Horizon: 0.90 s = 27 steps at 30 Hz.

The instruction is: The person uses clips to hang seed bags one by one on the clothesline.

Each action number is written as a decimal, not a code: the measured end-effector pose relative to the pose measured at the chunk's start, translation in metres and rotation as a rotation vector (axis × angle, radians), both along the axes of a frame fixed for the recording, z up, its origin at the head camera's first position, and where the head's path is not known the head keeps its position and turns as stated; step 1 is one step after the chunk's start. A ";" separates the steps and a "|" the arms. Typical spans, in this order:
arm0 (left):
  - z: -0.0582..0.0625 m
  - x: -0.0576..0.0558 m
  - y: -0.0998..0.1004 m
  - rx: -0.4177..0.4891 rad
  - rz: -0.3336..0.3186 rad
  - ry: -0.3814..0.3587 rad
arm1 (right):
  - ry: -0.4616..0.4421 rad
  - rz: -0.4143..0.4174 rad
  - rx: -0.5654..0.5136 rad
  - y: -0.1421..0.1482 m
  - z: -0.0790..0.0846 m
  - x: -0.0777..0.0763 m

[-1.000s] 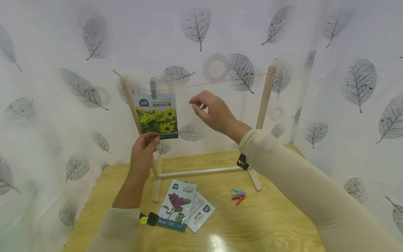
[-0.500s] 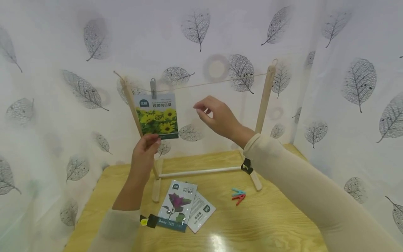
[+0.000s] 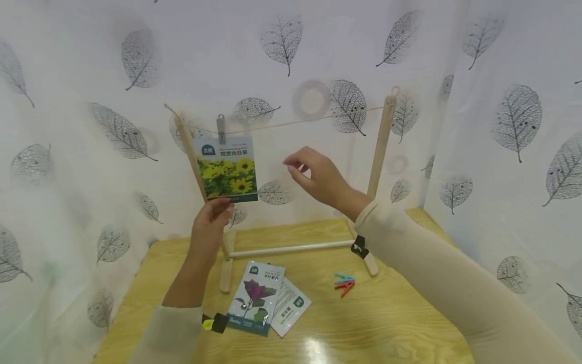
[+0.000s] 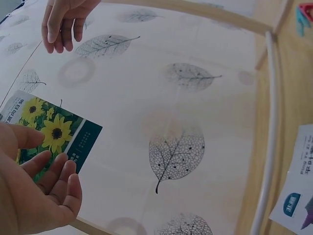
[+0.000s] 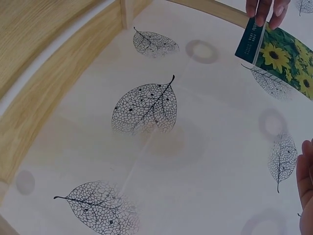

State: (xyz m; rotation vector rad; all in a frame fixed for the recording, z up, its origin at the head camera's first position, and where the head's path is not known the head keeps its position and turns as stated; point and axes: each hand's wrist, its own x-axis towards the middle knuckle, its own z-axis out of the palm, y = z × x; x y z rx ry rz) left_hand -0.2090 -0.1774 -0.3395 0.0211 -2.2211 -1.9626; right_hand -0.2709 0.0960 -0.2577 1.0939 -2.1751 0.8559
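In the head view a sunflower seed packet (image 3: 227, 174) hangs from a string (image 3: 295, 122) by a grey clothespin (image 3: 221, 130). My left hand (image 3: 209, 227) is at the packet's lower left corner. In the left wrist view its thumb and loosely bent fingers (image 4: 57, 186) stand apart in front of the packet; whether they touch it I cannot tell. My right hand (image 3: 324, 177) hovers right of the packet, below the string, its fingers loosely bent and holding nothing. Only part of that hand shows at the right edge of the right wrist view.
Wooden posts (image 3: 382, 146) carry the string, joined low down by a white rod (image 3: 291, 248). On the wooden table (image 3: 386, 318) lie a purple-flower packet (image 3: 254, 298), another packet (image 3: 291, 308) partly under it, and blue (image 3: 344, 277) and red (image 3: 345, 287) clothespins. A leaf-print curtain hangs behind.
My right hand has drifted down and slightly right, away from the string. My left hand has slid a little lower along the packet's corner. The packet hangs almost unmoved.
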 end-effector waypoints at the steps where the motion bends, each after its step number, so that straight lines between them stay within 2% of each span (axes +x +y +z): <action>1: -0.001 0.000 0.000 -0.001 -0.001 -0.005 | -0.002 0.000 0.000 0.001 -0.001 0.000; 9: -0.007 0.000 0.000 -0.011 -0.019 -0.014 | -0.024 -0.001 -0.009 0.008 -0.011 0.001; 27: -0.015 -0.002 0.000 0.019 -0.014 -0.014 | -0.051 -0.015 -0.006 0.021 -0.025 0.002</action>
